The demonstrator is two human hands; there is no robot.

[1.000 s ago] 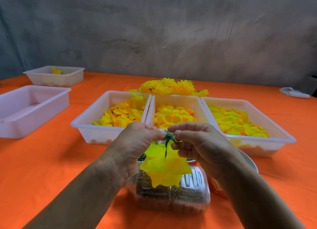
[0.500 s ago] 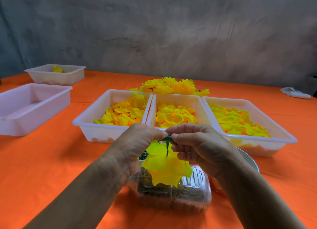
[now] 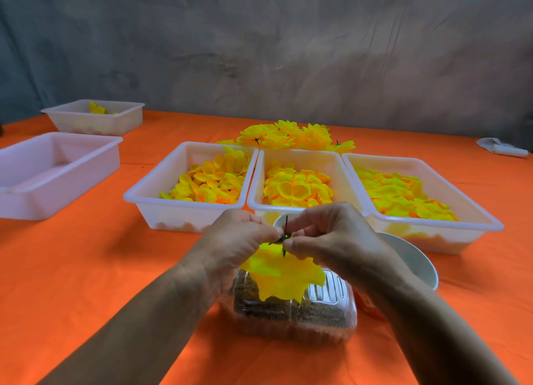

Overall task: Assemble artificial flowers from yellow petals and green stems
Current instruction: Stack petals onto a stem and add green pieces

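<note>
Head view: left hand (image 3: 236,240) and right hand (image 3: 331,237) both pinch the stem (image 3: 285,234); keep it straight and push the petal (image 3: 285,275) below on gently.

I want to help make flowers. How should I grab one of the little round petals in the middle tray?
Probably pinch a top petal by its raised rim, reaching down from above. They are shallow cups piled loosely, and the middle tray has walls all round, so only the top is open.
</note>
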